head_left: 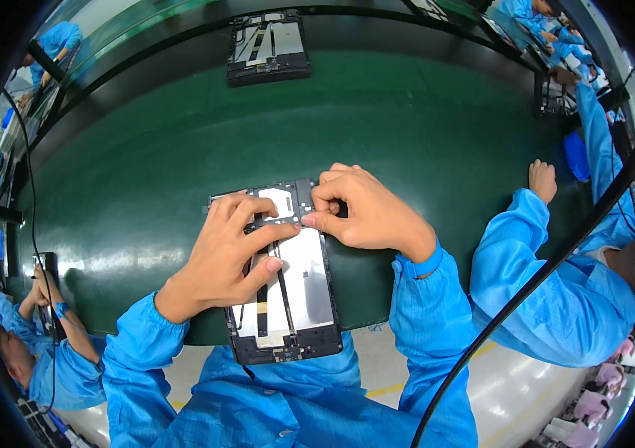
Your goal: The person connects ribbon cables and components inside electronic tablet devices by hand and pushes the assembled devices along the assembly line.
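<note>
An opened tablet (pixel 307 278) with bare silver battery plates, black ribbon cables and small circuit boards lies before me, its near end reaching over the table's front edge. My left hand (pixel 217 257) rests over its left side, fingers spread, with the fingertips on the upper board part and the thumb raised above the battery area. Over the tablet's upper right edge, my right hand (pixel 370 213) is closed, thumb and forefinger pinched together at the board. Whatever lies between those fingertips is too small to make out. A blue band circles my right wrist.
Another opened tablet (pixel 269 46) sits on the black ledge beyond the green tabletop (pixel 407 112). A co-worker's fist (pixel 542 181) rests at right, near a blue object (pixel 576 155). A thick black cable (pixel 534 280) crosses the right foreground. Another person sits at far left.
</note>
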The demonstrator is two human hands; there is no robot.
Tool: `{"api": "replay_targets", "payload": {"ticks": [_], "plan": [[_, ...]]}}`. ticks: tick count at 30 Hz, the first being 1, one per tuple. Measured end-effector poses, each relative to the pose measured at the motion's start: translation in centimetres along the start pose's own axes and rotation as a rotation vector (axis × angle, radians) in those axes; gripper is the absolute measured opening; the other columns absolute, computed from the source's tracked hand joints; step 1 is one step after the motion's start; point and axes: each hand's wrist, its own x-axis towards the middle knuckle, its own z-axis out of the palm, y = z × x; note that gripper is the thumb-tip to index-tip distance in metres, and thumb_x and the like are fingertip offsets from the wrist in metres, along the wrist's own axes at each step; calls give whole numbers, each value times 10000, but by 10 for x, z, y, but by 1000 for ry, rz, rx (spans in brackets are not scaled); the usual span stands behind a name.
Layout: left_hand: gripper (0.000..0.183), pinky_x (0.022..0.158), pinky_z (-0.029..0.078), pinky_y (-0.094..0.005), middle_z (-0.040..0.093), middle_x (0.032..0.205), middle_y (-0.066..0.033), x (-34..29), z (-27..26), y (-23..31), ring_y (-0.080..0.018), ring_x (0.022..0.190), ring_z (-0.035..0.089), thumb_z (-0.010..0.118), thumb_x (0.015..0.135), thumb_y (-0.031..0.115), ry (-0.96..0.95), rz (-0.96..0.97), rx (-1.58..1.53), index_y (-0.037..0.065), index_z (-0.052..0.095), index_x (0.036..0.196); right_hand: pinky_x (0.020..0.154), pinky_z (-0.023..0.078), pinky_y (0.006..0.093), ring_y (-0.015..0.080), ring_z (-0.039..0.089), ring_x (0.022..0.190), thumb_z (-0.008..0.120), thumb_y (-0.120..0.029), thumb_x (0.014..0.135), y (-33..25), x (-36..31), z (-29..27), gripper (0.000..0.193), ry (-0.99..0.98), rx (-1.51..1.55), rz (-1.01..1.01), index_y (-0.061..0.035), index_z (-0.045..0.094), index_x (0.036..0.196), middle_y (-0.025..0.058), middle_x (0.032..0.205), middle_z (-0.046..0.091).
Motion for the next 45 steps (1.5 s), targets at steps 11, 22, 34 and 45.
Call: {"api": "replay_targets", "payload": {"ticks": [11, 22, 34, 45], "plan": [[433, 1153, 485, -583, 690, 1303, -135, 10, 9, 7, -372, 1233, 603, 806, 883, 263, 51, 73, 55, 15, 758, 1235, 719, 447, 381, 215, 569, 811, 842, -198, 992, 13, 14, 10, 265, 87, 225, 110, -24, 716, 836, 82, 808, 664], [447, 1185, 487, -539, 733, 1296, -136, 12, 12, 1, -329, 1273, 657, 795, 893, 248, 47, 69, 1, -27, 745, 1243, 781, 475, 341, 192, 584, 929, 964, -179, 845, 27, 39, 41, 175, 213, 268, 104, -54, 876, 930, 41, 995, 593], [369, 1159, 499, -536, 753, 1243, -141, 16, 12, 7, -340, 1239, 680, 790, 889, 210, 88, 95, 19, -10, 762, 1184, 806, 496, 326, 172, 609, 925, 973, -178, 830, 26, 35, 48, 171, 279, 283, 91, -76, 900, 946, 42, 1033, 625], [414, 1153, 505, -533, 752, 1223, -146, 14, 10, 7, -329, 1170, 685, 809, 867, 259, 42, 152, 67, -12, 757, 1175, 954, 527, 380, 251, 663, 1143, 907, -188, 910, 24, 28, 35, 145, 190, 223, 82, -95, 894, 1020, 86, 1192, 757]]}}
